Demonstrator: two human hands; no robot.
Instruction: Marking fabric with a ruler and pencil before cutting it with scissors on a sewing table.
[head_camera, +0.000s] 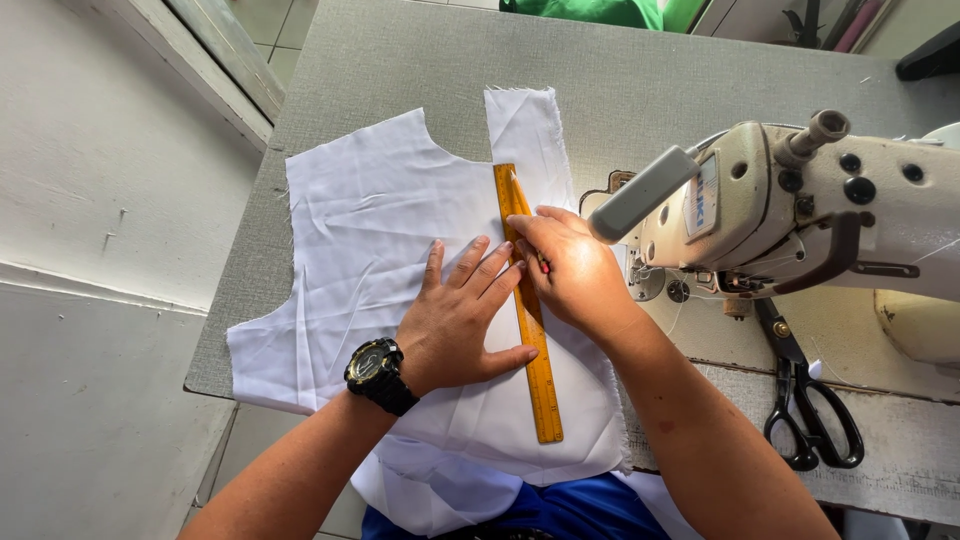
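— How far along does the marking look to you?

— Early to middle, I'd judge; the white cloth (400, 250) lies spread flat on the desk (620, 70), already cut to a shaped outline with curved notches at the top and sides, so the cutting seems done; no drawn line shows along the ruler (528, 300) that I can make out.

— And the hands?

— The left hand (460, 320) lies flat with fingers spread, its grip released, pressing the cloth and touching the ruler's left edge; the right hand (570, 265) is clenched round a thin red marking tool (543, 262), tip down against the ruler near its upper half.

— Where does the ruler sit?

— On the cloth, running lengthwise from near the top notch down towards the near edge, just left of the sewing machine (790, 200).

— So what's left?

— Probably the rest of the line; the scissors (810, 400) lie untouched on the right, well apart from both hands, and nothing is under the needle.
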